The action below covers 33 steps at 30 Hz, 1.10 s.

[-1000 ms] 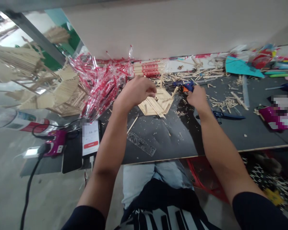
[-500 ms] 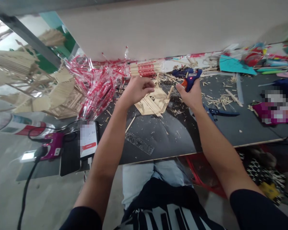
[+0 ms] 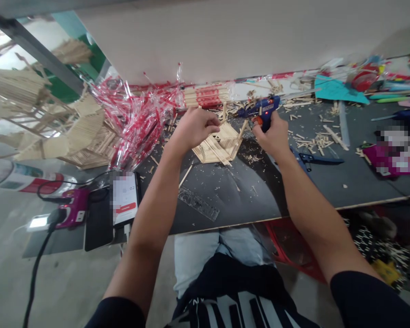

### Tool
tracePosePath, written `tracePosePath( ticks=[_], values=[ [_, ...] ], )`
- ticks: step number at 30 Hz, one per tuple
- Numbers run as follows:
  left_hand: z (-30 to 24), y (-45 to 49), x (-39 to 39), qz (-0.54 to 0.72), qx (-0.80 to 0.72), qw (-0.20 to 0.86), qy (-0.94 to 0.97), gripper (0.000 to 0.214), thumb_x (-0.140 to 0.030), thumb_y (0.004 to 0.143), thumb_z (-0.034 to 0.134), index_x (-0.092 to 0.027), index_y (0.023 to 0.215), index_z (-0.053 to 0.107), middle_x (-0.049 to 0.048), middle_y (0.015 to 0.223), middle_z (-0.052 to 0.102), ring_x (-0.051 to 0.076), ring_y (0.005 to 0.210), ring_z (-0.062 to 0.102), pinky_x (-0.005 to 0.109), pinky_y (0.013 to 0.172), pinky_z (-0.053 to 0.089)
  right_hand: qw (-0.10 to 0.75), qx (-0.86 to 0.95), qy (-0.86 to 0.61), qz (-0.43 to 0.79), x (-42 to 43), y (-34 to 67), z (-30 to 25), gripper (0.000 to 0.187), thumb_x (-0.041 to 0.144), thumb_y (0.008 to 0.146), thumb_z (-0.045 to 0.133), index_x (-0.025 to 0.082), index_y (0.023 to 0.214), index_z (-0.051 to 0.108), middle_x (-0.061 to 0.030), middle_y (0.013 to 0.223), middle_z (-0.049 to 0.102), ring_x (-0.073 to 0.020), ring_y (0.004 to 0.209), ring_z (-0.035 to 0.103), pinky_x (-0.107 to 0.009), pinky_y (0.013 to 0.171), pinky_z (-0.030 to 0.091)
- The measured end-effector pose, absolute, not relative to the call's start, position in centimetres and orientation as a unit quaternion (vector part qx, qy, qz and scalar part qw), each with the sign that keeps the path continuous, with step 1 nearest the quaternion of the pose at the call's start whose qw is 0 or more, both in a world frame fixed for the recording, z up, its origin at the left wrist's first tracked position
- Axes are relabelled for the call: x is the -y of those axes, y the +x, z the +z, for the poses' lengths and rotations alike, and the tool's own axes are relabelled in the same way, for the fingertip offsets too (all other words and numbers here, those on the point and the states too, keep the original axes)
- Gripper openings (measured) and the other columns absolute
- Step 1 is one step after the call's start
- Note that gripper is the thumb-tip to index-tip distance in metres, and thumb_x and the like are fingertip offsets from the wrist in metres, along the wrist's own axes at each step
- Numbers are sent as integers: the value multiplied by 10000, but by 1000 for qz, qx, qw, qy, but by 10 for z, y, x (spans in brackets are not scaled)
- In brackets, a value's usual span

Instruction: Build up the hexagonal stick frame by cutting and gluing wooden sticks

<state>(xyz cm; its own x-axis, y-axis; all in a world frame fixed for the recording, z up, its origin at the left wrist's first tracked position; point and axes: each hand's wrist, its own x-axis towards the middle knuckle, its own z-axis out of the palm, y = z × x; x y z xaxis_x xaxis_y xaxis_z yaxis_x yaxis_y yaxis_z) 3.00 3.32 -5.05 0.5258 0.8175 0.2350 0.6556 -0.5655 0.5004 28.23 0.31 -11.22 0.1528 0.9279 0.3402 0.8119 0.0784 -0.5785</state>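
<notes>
My right hand (image 3: 273, 132) is wrapped around a blue glue gun (image 3: 268, 109) with an orange trigger and a small red light. Its nozzle points left, close to the fingertips of my left hand (image 3: 196, 127). Those fingers are pinched together, and a short wooden stick (image 3: 223, 122) seems to stick out from them, partly hidden. Below both hands lies a flat, many-sided frame of thin wooden sticks (image 3: 208, 157), with short upright posts at its far and right corners. Loose sticks cross its top.
A clear ruler (image 3: 200, 203) and a single stick (image 3: 185, 176) lie nearer me. Red-and-clear wrappers (image 3: 140, 118) and finished stick pieces (image 3: 85, 132) crowd the left. Blue-handled cutters (image 3: 310, 159) and stick offcuts (image 3: 316, 143) are right. A phone (image 3: 125, 198) and purple power strip (image 3: 73, 207) sit front left.
My right hand has tilted the glue gun so its nozzle now points left, toward my left fingertips. My left hand has stayed nearly still over the stick frame.
</notes>
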Motion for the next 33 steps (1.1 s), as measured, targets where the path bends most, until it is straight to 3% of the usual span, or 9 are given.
tracePosePath(
  ticks=[18, 30, 33],
  values=[
    [-43, 32, -28, 196, -451, 158, 856, 175, -278, 834, 669, -224, 917, 813, 71, 918, 803, 236, 897, 730, 382, 846, 489, 337, 662, -665, 72, -5, 287, -116, 390, 332, 919, 475, 185, 1254, 610, -142, 1026, 759, -287, 913, 698, -422, 899, 538],
    [-49, 30, -29, 231, -447, 154, 850, 108, -253, 819, 689, -243, 848, 792, 39, 882, 811, 220, 872, 734, 379, 829, 504, 356, 666, -652, 67, -4, 288, -116, 350, 335, 889, 493, 184, 1181, 613, -145, 967, 754, -281, 835, 690, -442, 873, 548],
    [-50, 33, -28, 267, -459, 193, 825, 89, -239, 815, 720, -209, 859, 791, 53, 876, 808, 206, 836, 735, 374, 827, 530, 375, 656, -652, 62, -4, 286, -117, 368, 364, 878, 516, 183, 1188, 595, -147, 941, 743, -282, 820, 688, -446, 864, 548]
  ],
)
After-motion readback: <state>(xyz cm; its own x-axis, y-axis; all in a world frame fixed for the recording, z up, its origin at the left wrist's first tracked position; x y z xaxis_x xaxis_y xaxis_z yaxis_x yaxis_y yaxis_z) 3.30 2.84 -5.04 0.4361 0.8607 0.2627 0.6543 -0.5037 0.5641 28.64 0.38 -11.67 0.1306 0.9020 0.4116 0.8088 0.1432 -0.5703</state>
